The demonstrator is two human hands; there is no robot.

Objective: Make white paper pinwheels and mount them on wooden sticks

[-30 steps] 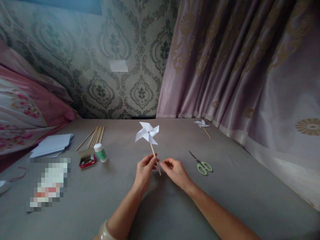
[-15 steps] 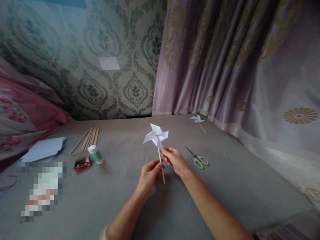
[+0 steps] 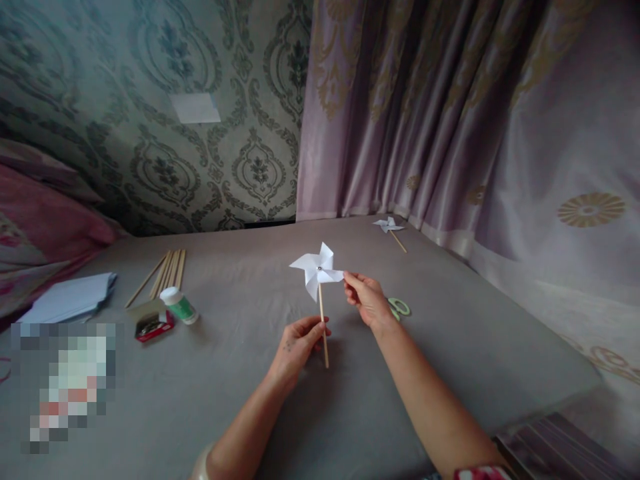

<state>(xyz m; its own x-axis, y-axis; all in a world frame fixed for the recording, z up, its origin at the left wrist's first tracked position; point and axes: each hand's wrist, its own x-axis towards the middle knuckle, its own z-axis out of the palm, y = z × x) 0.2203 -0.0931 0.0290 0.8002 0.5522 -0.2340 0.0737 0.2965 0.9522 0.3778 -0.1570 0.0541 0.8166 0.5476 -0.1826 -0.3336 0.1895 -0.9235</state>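
A white paper pinwheel (image 3: pixel 313 265) on a thin wooden stick stands nearly upright over the middle of the table, with a small metallic pin at its centre. My left hand (image 3: pixel 300 340) is closed around the lower stick, whose end pokes out below the fingers. At the pinwheel's right side, the thumb and fingers of my right hand (image 3: pixel 367 298) pinch the tip of one paper blade. Beyond my right wrist lie scissors with green handles (image 3: pixel 401 307), their blades hidden behind the hand and arm.
On the grey-covered table (image 3: pixel 240 287) a second pinwheel (image 3: pixel 389 225) lies at the far right. To the left are wooden sticks (image 3: pixel 170 272), a white-and-green bottle (image 3: pixel 179 307), a small red box (image 3: pixel 154 323), white papers (image 3: pixel 70 297) and a blurred-out item (image 3: pixel 73 380). Curtains (image 3: pixel 400 120) hang behind.
My right hand came from beside the stick's lower end up to the pinwheel and now pinches a blade. The blades have turned. My left hand kept its hold; the view shifted rightward.
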